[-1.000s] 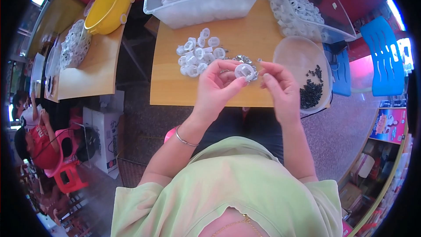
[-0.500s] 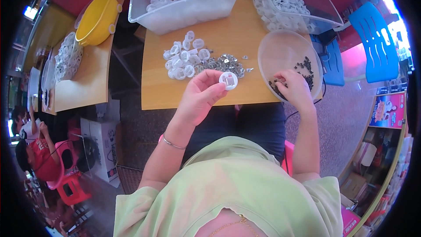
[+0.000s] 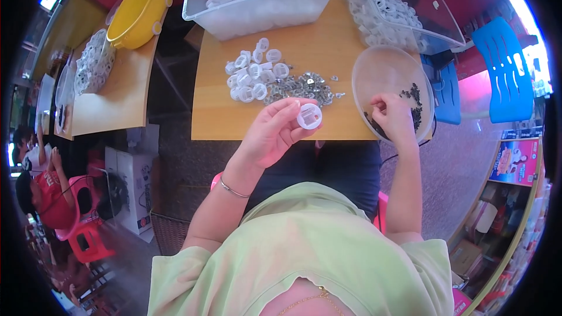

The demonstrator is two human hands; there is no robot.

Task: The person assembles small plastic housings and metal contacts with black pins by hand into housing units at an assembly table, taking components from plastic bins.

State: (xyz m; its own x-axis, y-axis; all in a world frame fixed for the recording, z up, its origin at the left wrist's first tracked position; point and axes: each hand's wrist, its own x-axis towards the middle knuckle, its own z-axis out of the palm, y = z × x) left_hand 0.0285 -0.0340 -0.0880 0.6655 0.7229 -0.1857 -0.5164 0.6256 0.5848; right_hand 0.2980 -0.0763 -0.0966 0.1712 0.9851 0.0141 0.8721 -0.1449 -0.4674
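My left hand [image 3: 270,134] grips one white round part [image 3: 309,116] by its edge, just off the near side of the bench [image 3: 225,120] — partway through, I judge, since its slots show openly. My right hand [image 3: 393,114] dips, fingers curled, into the shallow round tray [image 3: 372,73] of small dark pieces [image 3: 416,96], and I cannot tell whether it has closed on one. Plenty looks left: metal bits [image 3: 310,86] and heaped white parts [image 3: 254,73] — finished or not, I cannot tell.
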